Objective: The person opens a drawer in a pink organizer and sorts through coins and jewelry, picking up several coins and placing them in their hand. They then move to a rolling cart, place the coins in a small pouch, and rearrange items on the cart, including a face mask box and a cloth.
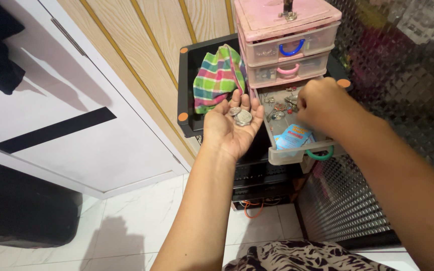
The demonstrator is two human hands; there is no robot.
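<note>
We held coins [241,116] on our open left hand [230,126]; our right hand [321,103] reached, fingers curled, into the open drawer [297,150], grasp unclear

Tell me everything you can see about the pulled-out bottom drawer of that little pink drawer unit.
The open drawer is clear plastic with a green loop handle at its front. It is the lowest of three and juts forward from the pink drawer unit. Inside lie scattered coins and small metal bits plus a blue packet. The right hand reaches into it, fingers curled; the left hand is cupped beside it, palm up, holding coins.
</note>
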